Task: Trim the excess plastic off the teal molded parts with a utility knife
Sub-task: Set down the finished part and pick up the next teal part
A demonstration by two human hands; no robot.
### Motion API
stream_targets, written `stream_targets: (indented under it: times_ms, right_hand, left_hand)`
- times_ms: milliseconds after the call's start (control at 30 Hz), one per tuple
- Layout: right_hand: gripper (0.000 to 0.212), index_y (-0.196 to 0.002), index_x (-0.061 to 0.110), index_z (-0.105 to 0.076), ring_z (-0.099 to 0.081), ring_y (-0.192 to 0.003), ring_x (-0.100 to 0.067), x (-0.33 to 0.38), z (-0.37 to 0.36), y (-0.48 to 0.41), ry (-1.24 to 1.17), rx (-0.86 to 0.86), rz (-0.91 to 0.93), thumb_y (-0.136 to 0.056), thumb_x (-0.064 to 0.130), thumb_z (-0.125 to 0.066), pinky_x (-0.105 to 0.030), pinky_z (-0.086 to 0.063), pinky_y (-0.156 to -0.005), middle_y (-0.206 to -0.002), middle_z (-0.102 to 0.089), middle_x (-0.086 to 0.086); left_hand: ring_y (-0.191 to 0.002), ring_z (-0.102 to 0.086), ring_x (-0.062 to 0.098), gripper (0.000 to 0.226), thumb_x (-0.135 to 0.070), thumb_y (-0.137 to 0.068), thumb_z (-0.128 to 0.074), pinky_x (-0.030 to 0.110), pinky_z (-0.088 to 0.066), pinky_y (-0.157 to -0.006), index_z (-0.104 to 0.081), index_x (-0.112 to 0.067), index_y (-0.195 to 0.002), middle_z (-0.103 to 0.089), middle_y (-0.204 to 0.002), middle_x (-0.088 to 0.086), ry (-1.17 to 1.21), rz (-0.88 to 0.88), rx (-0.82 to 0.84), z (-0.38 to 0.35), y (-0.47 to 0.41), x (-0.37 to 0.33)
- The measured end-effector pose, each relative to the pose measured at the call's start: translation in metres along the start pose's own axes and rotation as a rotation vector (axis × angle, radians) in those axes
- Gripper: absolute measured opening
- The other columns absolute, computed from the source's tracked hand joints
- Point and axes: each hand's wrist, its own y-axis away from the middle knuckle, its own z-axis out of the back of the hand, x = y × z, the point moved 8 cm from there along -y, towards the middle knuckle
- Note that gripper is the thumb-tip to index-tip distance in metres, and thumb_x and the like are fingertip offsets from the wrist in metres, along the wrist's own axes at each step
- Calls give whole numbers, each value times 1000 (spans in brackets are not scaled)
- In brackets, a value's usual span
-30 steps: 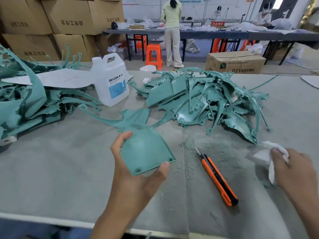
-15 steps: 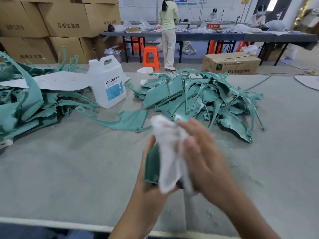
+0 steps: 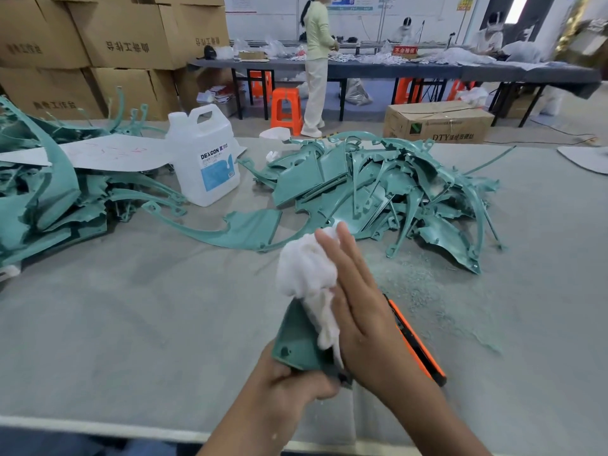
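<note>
My left hand (image 3: 286,378) grips a teal molded part (image 3: 296,340) by its lower edge, held on edge above the grey table. My right hand (image 3: 358,304) presses a white cloth (image 3: 307,271) against the part's face, fingers flat and extended. The orange utility knife (image 3: 418,347) lies on the table just right of my right hand, partly hidden behind it. A pile of teal parts (image 3: 388,195) sits at the table's middle back, and another teal pile (image 3: 42,199) lies at the left. One flat teal piece (image 3: 243,230) lies alone between them.
A white jug (image 3: 207,159) labelled DEXCON stands behind the lone piece, next to a white sheet (image 3: 108,153). Plastic shavings (image 3: 414,281) are scattered right of the knife. Cardboard boxes (image 3: 98,44) stack at the back left. A person (image 3: 316,60) stands at a far table.
My right hand brought the cloth from the table's right side onto the part. Since half a second ago the part has turned more edge-on and the cloth has shifted upward along it.
</note>
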Motion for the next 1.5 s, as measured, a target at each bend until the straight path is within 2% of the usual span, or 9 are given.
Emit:
stream_targets:
  times_ms: [100, 267, 400, 700, 833, 1000, 1167, 1367, 1500]
  right_hand:
    - [37, -132, 41, -54, -53, -122, -5, -9, 15, -7, 112, -99, 22, -102, 29, -37, -37, -45, -99, -130, -58, 19]
    - [31, -77, 51, -48, -47, -61, 5, -31, 50, -14, 118, -260, -157, -96, 28, -38, -10, -36, -54, -69, -55, 26]
    - [15, -98, 45, -51, -52, -79, 3, -37, 82, -12, 119, -433, -169, -103, 37, -39, -20, -37, -63, -89, -57, 18]
    - [7, -89, 25, -63, -56, -74, -2, -74, 85, -23, 35, -313, -295, -96, 24, -63, -16, -44, -64, -88, -64, 10]
    - [26, -97, 32, -53, -61, -68, -2, -84, 96, -18, -216, -363, -394, -84, 37, -76, -18, -50, -53, -87, -63, 15]
    - [46, -107, 31, -45, -66, -59, -7, -69, 117, -14, -423, -580, -352, -82, 21, -82, -28, -52, -43, -98, -60, -3]
    - [40, -108, 36, -48, -63, -77, -12, -50, 129, -15, -439, -594, -191, -85, 16, -72, -25, -54, -57, -100, -61, 6]
    - [44, -122, 43, -54, -67, -97, -30, -42, 134, -14, -441, -469, -142, -87, 24, -73, -44, -58, -74, -118, -65, 3]
    - [40, -124, 39, -60, -67, -102, -14, -26, 139, -17, -282, -367, -38, -86, 38, -75, -24, -56, -78, -119, -67, 9]
  left_hand:
    - [-86, -72, 24, 67, -13, -27, -71, 35, -55, -70, -81, -29, -91, -76, -91, 12, 375, -38, -129, 30, 8, -16]
    - [-88, -74, 33, 52, 14, -50, -67, 39, -61, -74, -75, 1, -100, -74, -100, 23, 663, -66, -230, 45, 17, -8]
    - [-100, -71, 34, 50, 9, -70, -55, 40, -56, -85, -67, 2, -118, -72, -112, 23, 702, -72, -297, 55, 17, -12]
    - [-97, -73, 35, 57, 26, -47, -75, 28, -61, -68, -83, -15, -86, -74, -99, 25, 336, -54, -70, 68, 31, -3]
    - [-114, -65, 13, 45, 0, -84, -63, 11, -46, -91, -77, -33, -111, -72, -119, -1, 462, 17, -93, 65, 38, -17]
    - [-79, -64, -14, 47, -4, -86, -54, 14, -52, -60, -60, -28, -126, -60, -133, -1, 416, -30, -222, 60, 13, -11]
    - [-103, -70, 36, 54, -33, -90, -51, 46, -62, -74, -59, -2, -133, -65, -131, 17, 819, 179, -222, 64, 6, 21]
    - [-102, -68, 44, 67, -47, -82, -57, 57, -59, -79, -70, 11, -113, -58, -132, 30, 1203, 239, -176, 66, 4, 33]
    - [-104, -68, 37, 46, -23, -58, -86, 49, -56, -91, -78, 0, -96, -65, -127, 22, 1052, 219, -174, 71, 4, 27]
